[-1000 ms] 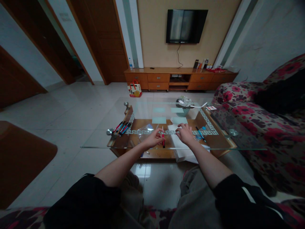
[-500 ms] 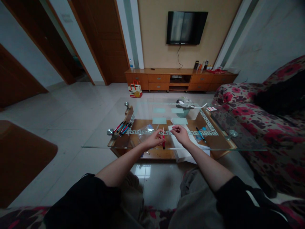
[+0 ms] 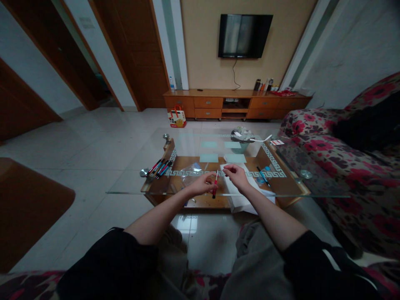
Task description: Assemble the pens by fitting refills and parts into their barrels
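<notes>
A red pen [image 3: 215, 183] stands nearly upright over the glass worktop [image 3: 131, 183], pinched in the fingers of the left hand [image 3: 200, 184]. The right hand [image 3: 236, 176] hovers just beside the pen's upper end, fingertips pinched together on something too small to make out. White paper [image 3: 242, 200] lies under the right hand. A bundle of pens [image 3: 159, 168] lies well left of the left hand; a blue pen [image 3: 262, 175] lies right of the right hand.

No lettering seems legible, even on the gift bag [image 3: 176, 117].
</notes>
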A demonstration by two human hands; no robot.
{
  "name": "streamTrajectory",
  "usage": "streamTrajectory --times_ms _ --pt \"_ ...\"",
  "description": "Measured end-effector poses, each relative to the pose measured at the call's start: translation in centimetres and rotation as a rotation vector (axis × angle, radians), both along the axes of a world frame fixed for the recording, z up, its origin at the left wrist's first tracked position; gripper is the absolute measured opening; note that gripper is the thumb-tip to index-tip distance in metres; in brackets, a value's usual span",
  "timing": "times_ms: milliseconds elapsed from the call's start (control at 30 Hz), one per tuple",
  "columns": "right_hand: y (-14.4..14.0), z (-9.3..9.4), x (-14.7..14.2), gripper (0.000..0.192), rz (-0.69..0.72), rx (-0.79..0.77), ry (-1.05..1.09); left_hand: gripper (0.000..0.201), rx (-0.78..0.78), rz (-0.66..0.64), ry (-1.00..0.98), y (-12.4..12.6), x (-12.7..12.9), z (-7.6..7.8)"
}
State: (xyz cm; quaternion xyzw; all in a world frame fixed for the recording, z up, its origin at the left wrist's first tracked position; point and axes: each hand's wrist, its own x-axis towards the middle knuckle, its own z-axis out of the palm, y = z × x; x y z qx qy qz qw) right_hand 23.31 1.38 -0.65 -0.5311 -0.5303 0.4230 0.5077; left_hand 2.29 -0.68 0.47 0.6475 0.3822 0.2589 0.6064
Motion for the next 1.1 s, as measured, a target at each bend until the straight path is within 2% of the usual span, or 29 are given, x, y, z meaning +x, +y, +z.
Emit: streamTrajectory --times_ms 367,700,1100 --pt "0.0 0.2 -0.1 0.045 0.009 0.044 0.046 0.064 -0.015 -0.043 0.014 0.0 0.1 -0.1" --pt "0.5 -1.0 0.1 0.039 0.034 0.099 0.003 0.067 -0.007 -0.055 0.039 0.0 0.1 -0.1" --pt "0.0 -0.4 -0.2 0.036 0.100 0.081 0.035 0.066 -0.003 -0.062 0.040 -0.1 0.1 0.2"
